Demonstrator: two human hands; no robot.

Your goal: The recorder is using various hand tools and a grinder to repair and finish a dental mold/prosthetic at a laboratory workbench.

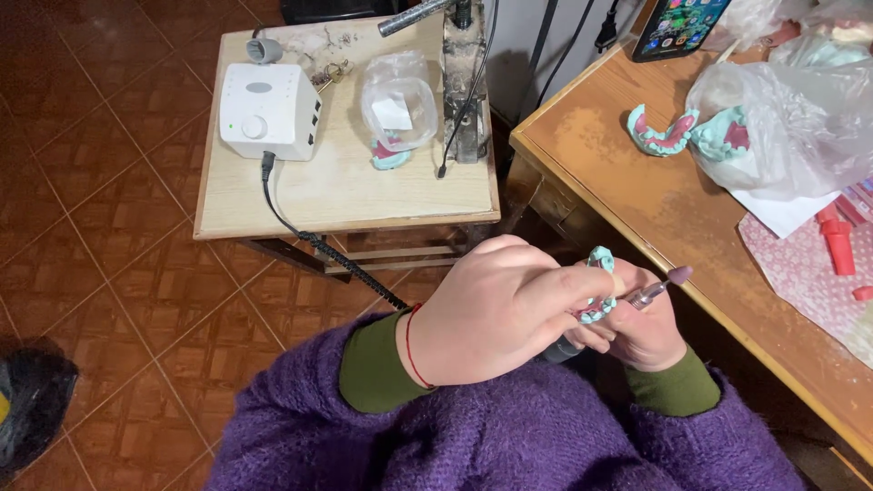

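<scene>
I count four dental casts in teal plaster: one in my hands, two on the desk (600, 173) to my right, one on the small wooden side table (346, 182). My left hand (496, 309) is curled shut around the dental cast (598, 286), a small curved arch of matte teal with a strip of pink gum wax showing along it, held over my lap in front of the desk edge. My right hand (641, 327) is closed on a slim metal rotary handpiece (647, 293), whose rounded mauve grinding tip (679, 273) pokes out beyond the cast. The pair on the desk (662, 132) lie beside a crinkled clear plastic bag (787, 118). The fourth cast (389, 156) sits under a clear plastic tub (398, 109). One boxy white control unit (270, 109) with a round dial stands there, and a black coiled cable (350, 264) leads from it toward my hands.
</scene>
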